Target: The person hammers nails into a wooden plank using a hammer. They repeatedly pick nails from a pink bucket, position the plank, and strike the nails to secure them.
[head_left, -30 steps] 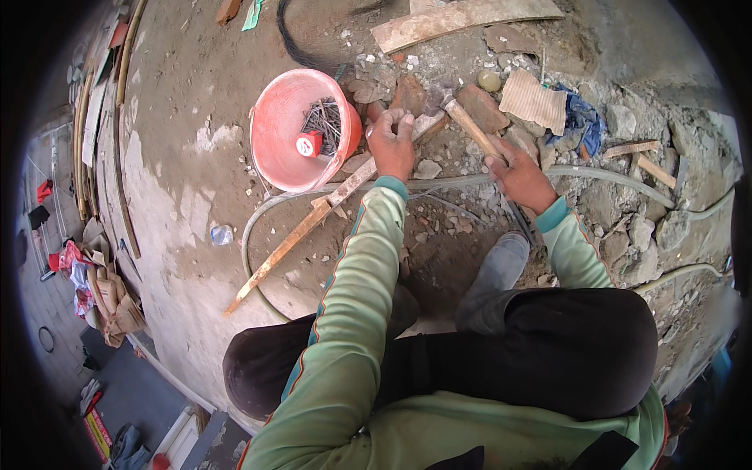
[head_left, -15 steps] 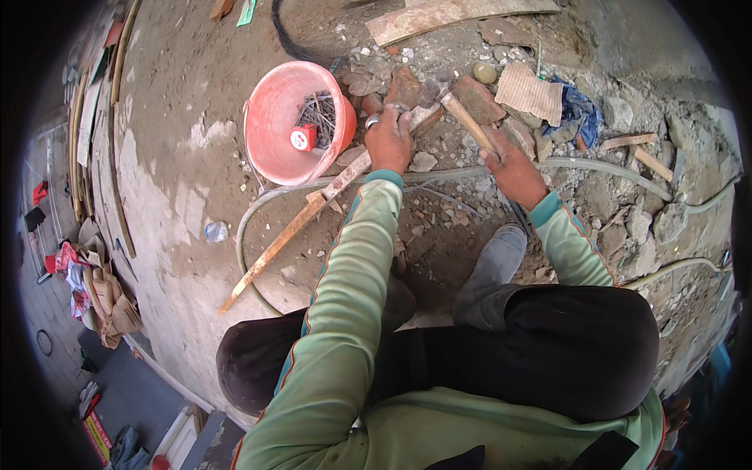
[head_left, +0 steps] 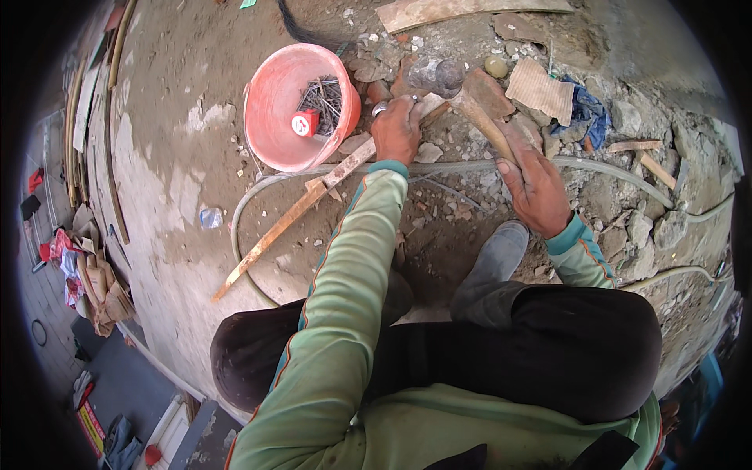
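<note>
My left hand is closed over a long, narrow wooden strip near its far end. The strip slants from the lower left up to broken bricks, with a small wood piece crossing it partway. My right hand wraps round the wooden handle of a hammer. Its head is smeared by motion, just beyond the strip's far end and apart from it. Left of my left hand stands a pink bucket holding many loose nails and a small red case with a white round face.
A clear hose curves across the ground below both hands. Broken bricks, corrugated cardboard, blue cloth and rubble lie at the right. A board lies at the far side. My grey boot is close below.
The hammer head has shifted away from the strip's far end, while my right hand has moved slightly right and nearer. My left hand still grips the strip. The view has shifted a little.
</note>
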A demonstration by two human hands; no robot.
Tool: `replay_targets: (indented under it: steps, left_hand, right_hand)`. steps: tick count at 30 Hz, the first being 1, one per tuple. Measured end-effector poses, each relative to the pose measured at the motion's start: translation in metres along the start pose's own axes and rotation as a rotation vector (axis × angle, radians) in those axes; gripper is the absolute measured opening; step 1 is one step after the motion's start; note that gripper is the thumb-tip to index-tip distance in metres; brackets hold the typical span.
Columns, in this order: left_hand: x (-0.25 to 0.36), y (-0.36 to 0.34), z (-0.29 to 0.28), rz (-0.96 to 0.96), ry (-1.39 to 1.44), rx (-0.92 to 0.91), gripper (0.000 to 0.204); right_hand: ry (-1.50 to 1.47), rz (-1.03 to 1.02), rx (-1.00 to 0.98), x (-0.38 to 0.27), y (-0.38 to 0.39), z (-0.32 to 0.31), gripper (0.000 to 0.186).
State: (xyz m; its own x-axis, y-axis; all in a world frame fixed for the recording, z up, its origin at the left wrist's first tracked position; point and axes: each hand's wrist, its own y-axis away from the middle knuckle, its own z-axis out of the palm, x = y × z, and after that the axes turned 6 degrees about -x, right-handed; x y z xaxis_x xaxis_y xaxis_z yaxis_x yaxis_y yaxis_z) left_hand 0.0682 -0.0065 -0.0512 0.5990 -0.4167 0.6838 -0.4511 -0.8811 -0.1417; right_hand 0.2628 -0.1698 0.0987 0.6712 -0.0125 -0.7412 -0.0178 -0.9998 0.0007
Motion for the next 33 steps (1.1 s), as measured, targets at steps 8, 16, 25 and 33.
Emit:
replay_targets:
  steps: [8, 16, 25, 33]
  left_hand:
    - [-0.004, 0.006, 0.0, 0.039, -0.082, -0.05, 0.018]
    - [-0.003, 0.006, 0.003, 0.075, -0.092, -0.032, 0.015]
    - [-0.003, 0.009, 0.006, 0.084, -0.054, 0.012, 0.014]
    - [-0.001, 0.011, 0.0, -0.032, -0.077, -0.102, 0.022]
  right_hand:
    - [-0.01, 0.134, -0.119, 0.0, 0.004, -0.004, 0.052]
    - [0.091, 0.132, -0.119, -0.014, -0.002, -0.01, 0.051]
    - [-0.051, 0.0, 0.051, -0.028, 0.004, -0.018, 0.052]
    - [0.027, 0.262, -0.235, -0.002, -0.007, -0.005, 0.046]
